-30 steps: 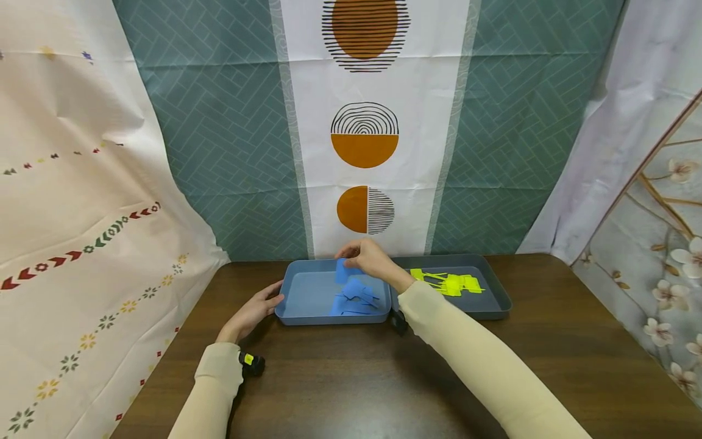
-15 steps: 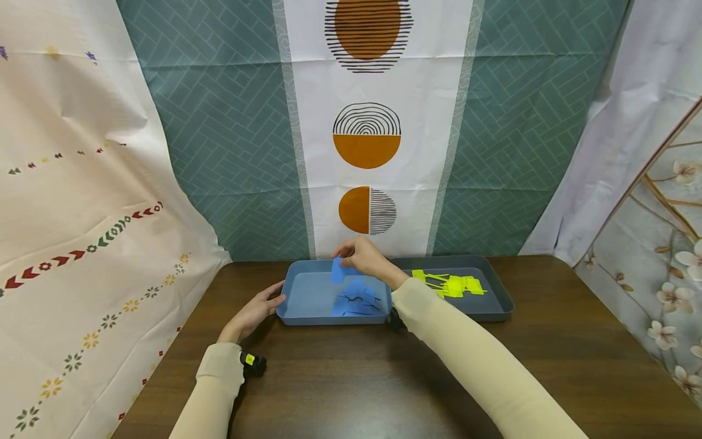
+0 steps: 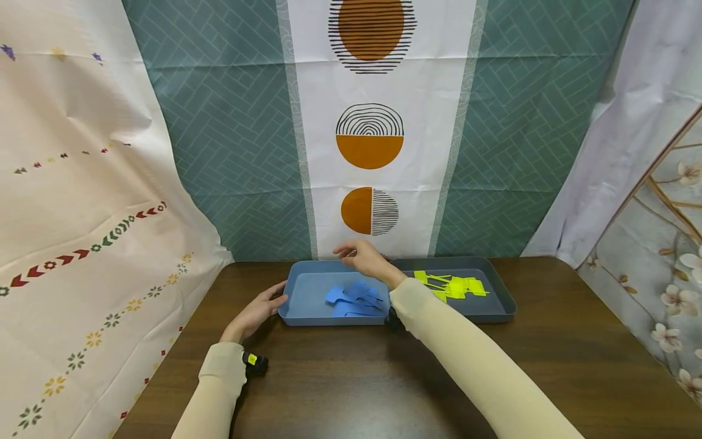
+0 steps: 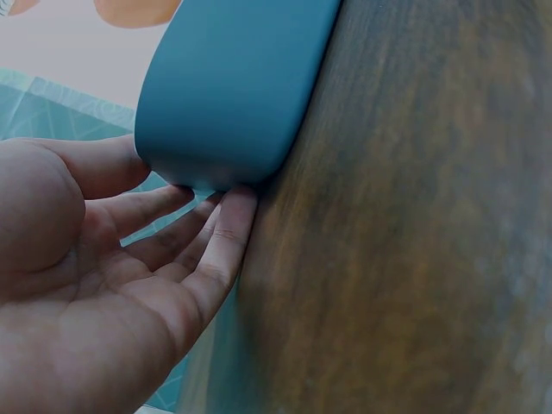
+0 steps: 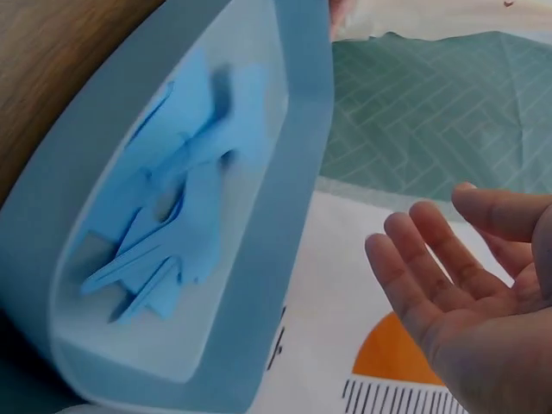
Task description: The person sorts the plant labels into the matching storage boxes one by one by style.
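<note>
My left hand rests against the left end of the blue tray. In the left wrist view its thumb meets the rim, while loosely extended fingers touch the outer wall. Above the tray's back edge, my right hand holds nothing; the right wrist view shows its fingers spread and gently bent. Flat blue paper-like pieces lie heaped in the right half of the tray. One piece among them is blurred in the right wrist view.
A dark grey tray stands to the right of the blue one, with bright yellow pieces in it. Both rest near the back of the brown wooden table. A patterned cloth hangs behind them.
My right hand has let go of the blue piece it pinched, and that piece has dropped onto the heap in the tray. The left hand stays at the tray's end.
</note>
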`<state>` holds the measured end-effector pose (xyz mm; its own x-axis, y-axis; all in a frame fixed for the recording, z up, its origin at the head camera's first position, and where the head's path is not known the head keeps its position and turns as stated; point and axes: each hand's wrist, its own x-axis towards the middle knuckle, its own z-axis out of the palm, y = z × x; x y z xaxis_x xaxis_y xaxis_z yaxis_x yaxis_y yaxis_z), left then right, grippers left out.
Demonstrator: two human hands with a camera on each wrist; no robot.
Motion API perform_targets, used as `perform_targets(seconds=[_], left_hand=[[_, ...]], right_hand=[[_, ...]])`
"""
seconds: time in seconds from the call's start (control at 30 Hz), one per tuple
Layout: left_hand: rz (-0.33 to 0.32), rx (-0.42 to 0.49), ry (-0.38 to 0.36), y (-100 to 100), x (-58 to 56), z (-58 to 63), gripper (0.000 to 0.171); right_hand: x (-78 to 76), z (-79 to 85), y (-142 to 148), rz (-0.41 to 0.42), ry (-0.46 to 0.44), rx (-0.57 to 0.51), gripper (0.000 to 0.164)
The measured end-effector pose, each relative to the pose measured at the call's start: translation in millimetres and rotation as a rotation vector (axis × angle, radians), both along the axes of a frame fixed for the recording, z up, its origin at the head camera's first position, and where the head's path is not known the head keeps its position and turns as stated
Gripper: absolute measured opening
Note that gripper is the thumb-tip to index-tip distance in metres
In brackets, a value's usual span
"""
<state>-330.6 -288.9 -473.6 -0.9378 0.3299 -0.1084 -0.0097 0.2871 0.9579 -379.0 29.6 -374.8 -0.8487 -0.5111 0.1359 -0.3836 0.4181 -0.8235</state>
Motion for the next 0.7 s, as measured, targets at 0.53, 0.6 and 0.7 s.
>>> perform_targets(seconds=[0.53, 0.6, 0.7], left_hand=[[0.001, -0.013, 0.006, 1, -1.1, -1.7, 0.061], [0.003, -0.008, 0.006, 1, -1.5, -1.6, 0.061], [0.002, -0.007, 0.004, 1, -2.1, -1.6, 0.061]], right_hand=[[-1.9, -1.3, 34, -0.001, 0.007, -0.046, 0.024], [-1.0, -2.0, 36, -0.005, 0.018, -0.040, 0.024], [0.7, -3.9, 40, -0.007, 0.015, -0.035, 0.024]])
